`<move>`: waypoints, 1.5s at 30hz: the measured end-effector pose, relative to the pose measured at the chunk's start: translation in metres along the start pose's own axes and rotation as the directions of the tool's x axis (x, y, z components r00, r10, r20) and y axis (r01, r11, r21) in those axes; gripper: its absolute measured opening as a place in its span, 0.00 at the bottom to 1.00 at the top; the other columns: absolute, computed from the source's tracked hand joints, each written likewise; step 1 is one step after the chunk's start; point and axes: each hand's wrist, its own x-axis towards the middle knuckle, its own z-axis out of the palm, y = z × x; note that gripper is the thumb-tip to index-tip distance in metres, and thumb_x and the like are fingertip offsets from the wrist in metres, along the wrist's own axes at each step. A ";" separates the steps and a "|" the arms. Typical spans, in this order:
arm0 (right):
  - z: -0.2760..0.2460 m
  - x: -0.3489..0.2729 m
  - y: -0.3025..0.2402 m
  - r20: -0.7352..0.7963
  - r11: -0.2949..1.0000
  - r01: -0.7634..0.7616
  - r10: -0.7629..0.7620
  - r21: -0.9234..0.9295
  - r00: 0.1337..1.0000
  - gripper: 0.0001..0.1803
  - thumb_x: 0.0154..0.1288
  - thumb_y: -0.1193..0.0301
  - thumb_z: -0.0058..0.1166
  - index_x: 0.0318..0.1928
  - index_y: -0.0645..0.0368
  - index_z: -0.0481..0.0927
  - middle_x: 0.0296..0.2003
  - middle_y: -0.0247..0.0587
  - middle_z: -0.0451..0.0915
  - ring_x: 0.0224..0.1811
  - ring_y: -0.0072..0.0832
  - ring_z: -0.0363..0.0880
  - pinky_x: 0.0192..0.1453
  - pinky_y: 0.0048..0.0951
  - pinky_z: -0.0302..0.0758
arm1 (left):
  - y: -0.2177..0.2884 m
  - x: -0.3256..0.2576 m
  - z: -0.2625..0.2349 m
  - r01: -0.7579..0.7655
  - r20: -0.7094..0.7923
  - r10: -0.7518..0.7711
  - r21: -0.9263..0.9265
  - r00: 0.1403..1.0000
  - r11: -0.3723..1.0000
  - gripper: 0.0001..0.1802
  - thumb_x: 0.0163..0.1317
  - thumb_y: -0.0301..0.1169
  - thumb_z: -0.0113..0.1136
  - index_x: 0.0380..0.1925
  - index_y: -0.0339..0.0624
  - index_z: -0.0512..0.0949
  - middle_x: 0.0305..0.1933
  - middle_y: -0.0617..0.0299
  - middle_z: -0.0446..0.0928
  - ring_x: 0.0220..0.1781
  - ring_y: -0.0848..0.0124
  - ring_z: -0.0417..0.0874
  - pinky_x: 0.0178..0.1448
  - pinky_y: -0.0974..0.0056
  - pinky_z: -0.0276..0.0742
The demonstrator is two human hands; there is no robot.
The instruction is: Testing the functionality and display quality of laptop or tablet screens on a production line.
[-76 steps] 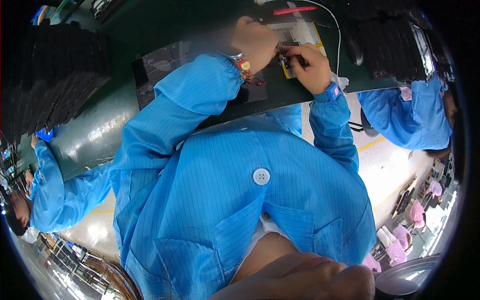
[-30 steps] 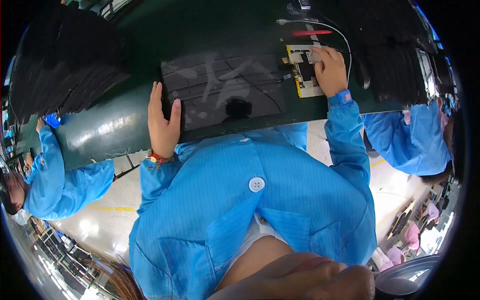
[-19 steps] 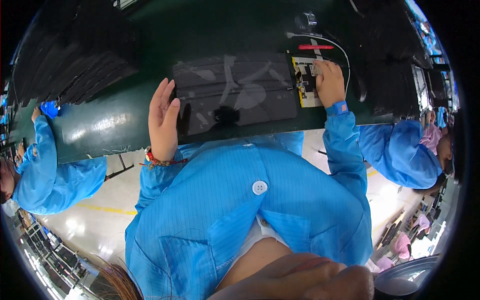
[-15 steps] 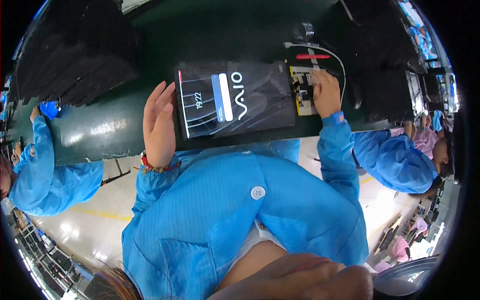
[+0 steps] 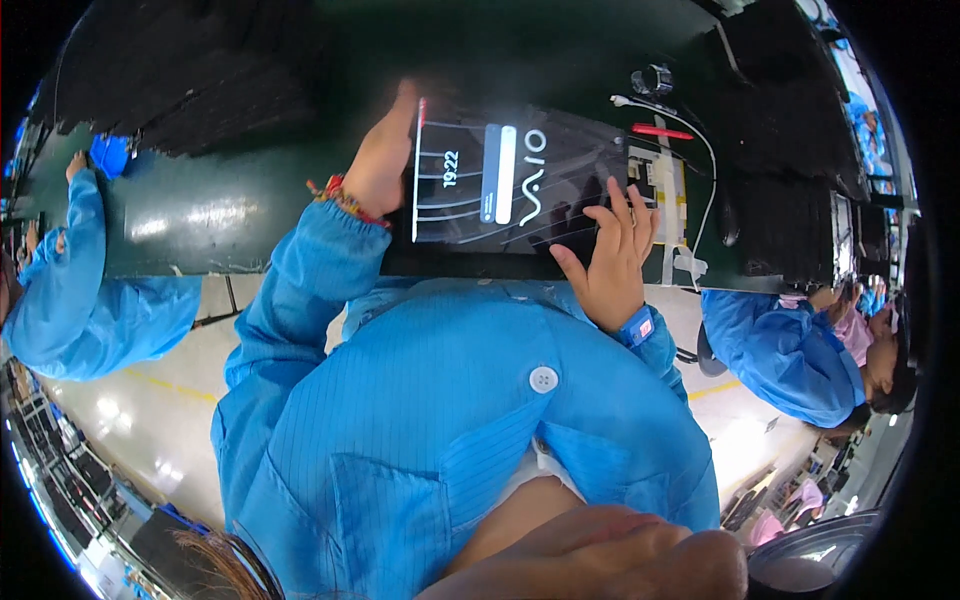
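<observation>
A dark flat device with a lit screen lies near the front edge of the green table. My left hand grips its left edge, thumb side toward the screen. My right hand rests on its right near corner with the fingers spread flat on the surface. Both my sleeves are blue, with a beaded band at the left wrist and a blue strap at the right.
Right of the device sit a yellow-and-white fixture, a red pen, a white cable and a small black round part. Stacks of black trays stand at the back left, more at right. Co-workers in blue sit left and right.
The screen lit up. My left hand moved from the table edge to the device's left side. My right hand left the fixture and came down onto the device's right corner.
</observation>
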 end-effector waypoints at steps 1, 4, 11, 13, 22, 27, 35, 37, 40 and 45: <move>0.001 0.002 -0.002 0.018 0.999 0.008 -0.008 -0.032 1.000 0.28 0.55 0.47 0.52 0.44 0.59 0.69 0.59 0.54 0.60 0.65 0.50 0.48 0.66 0.56 0.34 | -0.005 0.009 -0.003 0.001 -0.050 0.003 0.067 0.999 0.998 0.29 0.65 0.54 0.36 0.48 0.40 0.71 0.44 0.53 0.78 0.44 0.63 0.80 0.50 0.64 0.71; 0.006 0.009 -0.007 0.055 0.999 0.041 -0.040 -0.030 0.998 0.28 0.54 0.47 0.53 0.41 0.59 0.70 0.59 0.56 0.59 0.66 0.50 0.47 0.65 0.58 0.31 | -0.015 0.027 -0.015 -0.088 0.018 0.086 0.122 0.996 0.989 0.32 0.64 0.56 0.34 0.51 0.41 0.69 0.57 0.53 0.69 0.59 0.63 0.68 0.60 0.66 0.61; 0.000 0.034 -0.031 0.014 0.946 0.265 -0.272 0.189 0.962 0.12 0.54 0.62 0.56 0.30 0.56 0.72 0.55 0.41 0.68 0.64 0.47 0.53 0.65 0.57 0.41 | -0.014 0.042 -0.017 -0.187 0.019 0.187 0.224 0.982 0.956 0.39 0.58 0.64 0.36 0.49 0.40 0.71 0.56 0.53 0.67 0.59 0.66 0.65 0.63 0.67 0.54; 0.001 0.036 -0.032 0.016 0.933 0.305 -0.314 0.191 0.949 0.11 0.55 0.63 0.55 0.29 0.56 0.72 0.53 0.40 0.70 0.63 0.45 0.55 0.66 0.56 0.42 | -0.014 0.041 -0.018 -0.178 0.051 0.172 0.171 0.984 0.969 0.37 0.58 0.64 0.37 0.47 0.40 0.72 0.52 0.55 0.70 0.54 0.68 0.68 0.60 0.67 0.59; 0.008 0.044 -0.042 0.031 0.847 0.459 -0.484 0.268 0.874 0.07 0.52 0.70 0.55 0.22 0.56 0.74 0.42 0.34 0.78 0.60 0.37 0.64 0.67 0.53 0.45 | -0.008 0.023 -0.008 -0.118 -0.066 0.134 0.203 0.989 0.972 0.35 0.62 0.59 0.33 0.46 0.39 0.74 0.42 0.53 0.78 0.40 0.63 0.81 0.46 0.65 0.75; 0.009 0.047 -0.049 0.071 0.830 0.503 -0.532 0.242 0.844 0.06 0.50 0.70 0.56 0.22 0.55 0.74 0.41 0.33 0.78 0.60 0.36 0.63 0.67 0.53 0.46 | -0.010 0.030 -0.017 -0.138 0.159 0.133 0.024 0.978 0.990 0.34 0.63 0.58 0.32 0.47 0.40 0.74 0.43 0.52 0.78 0.43 0.62 0.80 0.46 0.64 0.76; -0.005 0.100 -0.050 -0.024 0.841 0.468 -0.480 0.271 0.877 0.05 0.55 0.69 0.53 0.28 0.57 0.74 0.43 0.40 0.76 0.59 0.41 0.63 0.66 0.52 0.48 | -0.022 0.040 -0.025 -0.101 0.276 0.149 -0.179 0.949 0.979 0.28 0.64 0.54 0.37 0.40 0.40 0.75 0.38 0.60 0.77 0.38 0.70 0.78 0.44 0.67 0.74; 0.007 0.129 -0.047 -0.150 0.856 0.439 -0.413 0.273 0.899 0.07 0.58 0.69 0.50 0.35 0.58 0.73 0.42 0.46 0.76 0.56 0.44 0.66 0.62 0.47 0.57 | -0.016 0.034 -0.018 -0.059 0.233 0.105 -0.196 0.967 0.979 0.27 0.65 0.52 0.37 0.42 0.40 0.74 0.39 0.59 0.77 0.38 0.68 0.78 0.44 0.67 0.74; 0.025 0.169 -0.051 -0.026 0.850 0.253 -0.272 0.463 0.962 0.08 0.57 0.70 0.51 0.36 0.59 0.73 0.37 0.45 0.78 0.48 0.42 0.73 0.56 0.41 0.65 | -0.014 0.031 -0.016 -0.021 0.198 0.066 -0.218 0.978 0.976 0.26 0.65 0.51 0.39 0.43 0.39 0.73 0.39 0.58 0.77 0.39 0.67 0.78 0.44 0.66 0.74; 0.032 0.190 -0.062 -0.148 0.807 0.355 -0.324 0.473 0.934 0.09 0.53 0.72 0.52 0.37 0.59 0.74 0.30 0.41 0.80 0.38 0.38 0.77 0.45 0.36 0.71 | -0.017 0.040 -0.019 -0.038 0.268 0.117 -0.284 0.956 0.958 0.27 0.64 0.52 0.41 0.43 0.38 0.73 0.38 0.56 0.78 0.37 0.67 0.79 0.43 0.66 0.74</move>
